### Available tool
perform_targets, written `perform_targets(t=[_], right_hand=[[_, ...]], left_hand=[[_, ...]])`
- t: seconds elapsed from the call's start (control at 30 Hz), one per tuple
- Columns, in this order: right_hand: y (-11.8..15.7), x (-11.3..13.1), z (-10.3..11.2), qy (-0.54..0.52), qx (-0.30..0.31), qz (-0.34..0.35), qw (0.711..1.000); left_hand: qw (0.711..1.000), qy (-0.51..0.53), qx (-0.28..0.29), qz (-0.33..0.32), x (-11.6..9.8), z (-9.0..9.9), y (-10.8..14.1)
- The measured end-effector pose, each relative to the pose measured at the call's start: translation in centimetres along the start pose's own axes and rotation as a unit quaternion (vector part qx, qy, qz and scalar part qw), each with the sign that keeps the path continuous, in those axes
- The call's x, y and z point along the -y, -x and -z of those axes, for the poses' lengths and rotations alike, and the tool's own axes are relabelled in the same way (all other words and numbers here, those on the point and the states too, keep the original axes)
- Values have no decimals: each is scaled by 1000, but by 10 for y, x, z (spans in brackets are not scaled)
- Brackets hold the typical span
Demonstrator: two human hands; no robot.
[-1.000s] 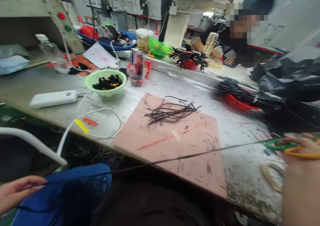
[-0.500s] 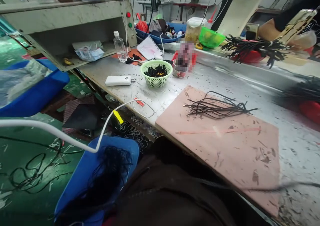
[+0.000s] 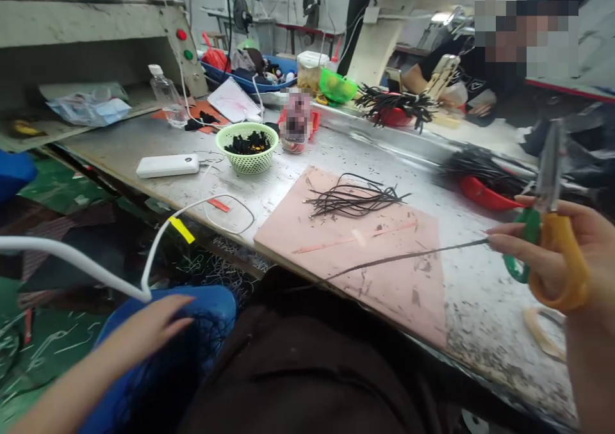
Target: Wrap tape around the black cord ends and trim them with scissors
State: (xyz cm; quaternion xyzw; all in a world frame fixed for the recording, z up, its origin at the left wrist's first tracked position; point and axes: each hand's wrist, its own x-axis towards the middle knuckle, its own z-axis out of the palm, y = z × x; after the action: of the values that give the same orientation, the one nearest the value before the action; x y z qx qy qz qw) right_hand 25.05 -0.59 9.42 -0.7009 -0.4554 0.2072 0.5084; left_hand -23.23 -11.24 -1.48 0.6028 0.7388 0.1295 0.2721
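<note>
On the right, my right hand (image 3: 562,242) is closed around scissors (image 3: 552,184) with one green and one orange handle, blades pointing up. Its fingertips also pinch the end of a black cord (image 3: 408,255), which stretches left across a pink board (image 3: 331,274) toward my lap. At lower left, my left hand (image 3: 158,325) hovers over a blue bin (image 3: 218,299) holding tangled black strands (image 3: 168,370). Its visible fingers are stretched apart, with nothing seen in them. A bundle of cut black cords (image 3: 355,197) lies on the board's far part.
A green basket (image 3: 250,159) of black pieces and a white power bank (image 3: 168,166) stand on the metal table. Red bowls (image 3: 490,194) heaped with black cords are at the right. A white cable (image 3: 86,255) crosses the left side. Another person (image 3: 500,82) sits opposite.
Both hands have come into view, the right with scissors and cord, the left above the blue bin. The camera has turned right, bringing the person opposite further into view.
</note>
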Motion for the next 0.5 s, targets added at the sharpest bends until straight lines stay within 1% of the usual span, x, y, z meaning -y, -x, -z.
perform_targets(t=[0.03,0.07,0.1,0.13,0.17,0.2,0.27,0.33,0.37,0.43,0.5], right_hand=[[4,5,-2,4,-1,-3,1000],[7,8,-4,3,1,-2,1000],[8,9,-4,-2,7,-3,1000],[10,9,-3,-5,18,-2,1000],[10,7,-1,-5,30,0,1000],[10,5,1,-7,40,1,999],[8,-2,5,-8,54,1,998],[4,-8,8,-7,66,-5,998],[1,-12,7,-4,75,-10,997],[-6,-20,3,11,99,-24,995],[-16,-31,-6,28,118,-31,992]], left_hand=[[997,-20,45,-68,-21,-17,-11],[987,-28,76,-137,-43,-35,-22],[977,-23,97,-191,-66,-53,-31],[966,-18,107,-234,-87,-69,-38],[960,-11,102,-260,-105,-84,-43],[957,-1,109,-269,-120,-97,-47],[957,18,116,-266,-139,-116,-52],[956,32,121,-264,-148,-125,-54],[956,48,124,-261,-150,-125,-56],[956,107,132,-237,-151,-118,-60],[955,175,146,-191,-150,-104,-67]])
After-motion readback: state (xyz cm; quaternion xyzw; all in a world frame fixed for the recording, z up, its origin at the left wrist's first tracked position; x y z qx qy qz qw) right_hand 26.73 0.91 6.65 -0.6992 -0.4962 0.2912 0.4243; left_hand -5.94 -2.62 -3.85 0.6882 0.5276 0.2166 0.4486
